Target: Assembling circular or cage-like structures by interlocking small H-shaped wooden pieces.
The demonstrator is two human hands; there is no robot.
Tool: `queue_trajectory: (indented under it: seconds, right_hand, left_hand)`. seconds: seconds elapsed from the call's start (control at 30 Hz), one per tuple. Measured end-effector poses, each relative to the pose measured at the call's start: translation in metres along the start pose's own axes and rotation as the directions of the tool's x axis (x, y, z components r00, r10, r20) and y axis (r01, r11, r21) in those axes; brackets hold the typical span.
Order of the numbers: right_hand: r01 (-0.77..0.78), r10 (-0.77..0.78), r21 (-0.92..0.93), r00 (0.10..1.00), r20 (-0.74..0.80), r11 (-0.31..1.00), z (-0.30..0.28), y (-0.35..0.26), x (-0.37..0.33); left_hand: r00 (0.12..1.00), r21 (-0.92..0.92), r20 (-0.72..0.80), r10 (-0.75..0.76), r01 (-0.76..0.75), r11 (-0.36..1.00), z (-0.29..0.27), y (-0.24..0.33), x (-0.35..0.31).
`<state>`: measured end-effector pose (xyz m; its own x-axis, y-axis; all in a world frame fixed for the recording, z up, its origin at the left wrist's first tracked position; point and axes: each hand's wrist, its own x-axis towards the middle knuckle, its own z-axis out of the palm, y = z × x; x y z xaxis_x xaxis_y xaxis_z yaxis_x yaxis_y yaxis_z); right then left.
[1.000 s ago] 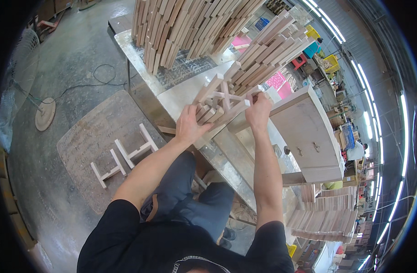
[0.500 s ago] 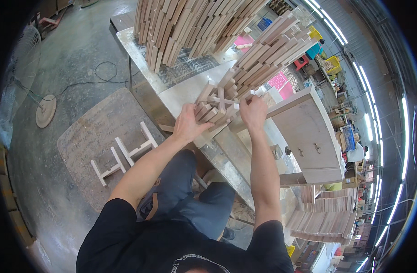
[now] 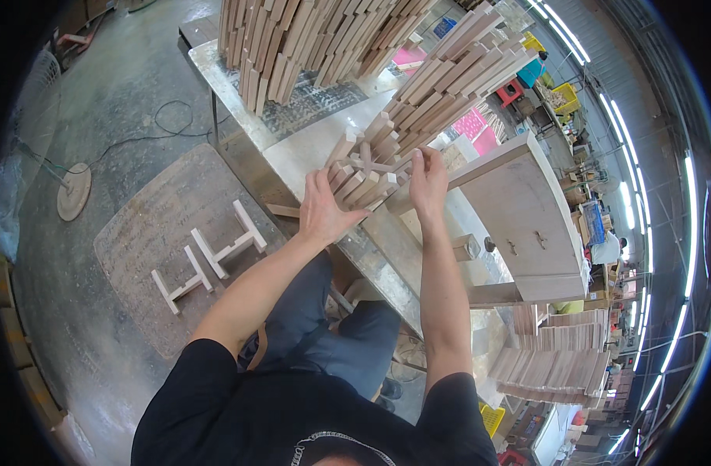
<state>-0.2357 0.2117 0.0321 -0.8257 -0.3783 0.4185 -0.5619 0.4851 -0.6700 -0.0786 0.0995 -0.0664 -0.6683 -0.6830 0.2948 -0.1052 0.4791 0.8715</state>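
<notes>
A cluster of short pale wooden strips (image 3: 359, 185) stands on the bench in front of me, end faces up, with a few lying crosswise on top. My left hand (image 3: 324, 211) is wrapped about the near left side of this cluster, its thumb stretched along the near edge. On the right side, my right hand (image 3: 428, 185) has its fingers closed around the end of a wooden strip (image 3: 403, 165); the fingers partly hide it. Behind the cluster rises a tall stack of longer wooden strips (image 3: 448, 85).
Another tall stack of strips (image 3: 293, 46) stands on the far left of the bench (image 3: 243, 101). A pale curved wooden panel (image 3: 518, 210) stands at right. H-shaped wooden frames (image 3: 227, 241) lie on a worn board (image 3: 138, 233) at left. Stacked slats (image 3: 553, 369) sit lower right.
My right hand has shifted slightly up and left, and its fingers now point more upward. The crosswise strips on the cluster have moved. The left hand stays against the cluster.
</notes>
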Motion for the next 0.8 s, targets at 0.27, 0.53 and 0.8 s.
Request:
queue_trajectory:
  seconds: [0.27,0.53,0.8]
  right_hand:
    - [-0.012,0.012,-0.029,1.000,-0.001,1.000,0.004,0.005,0.006]
    - [-0.021,0.034,0.123,0.993,-0.112,0.992,0.002,-0.015,-0.022]
    - [0.024,-0.019,0.082,0.998,-0.061,0.996,-0.005,0.003,-0.151]
  left_hand:
    - [0.994,0.048,-0.100,0.034,-0.029,0.998,0.020,-0.009,-0.001]
    - [0.996,0.027,-0.080,0.038,-0.036,0.999,0.011,-0.014,0.006]
    - [0.991,0.081,-0.109,0.080,-0.071,0.994,0.012,-0.009,0.009]
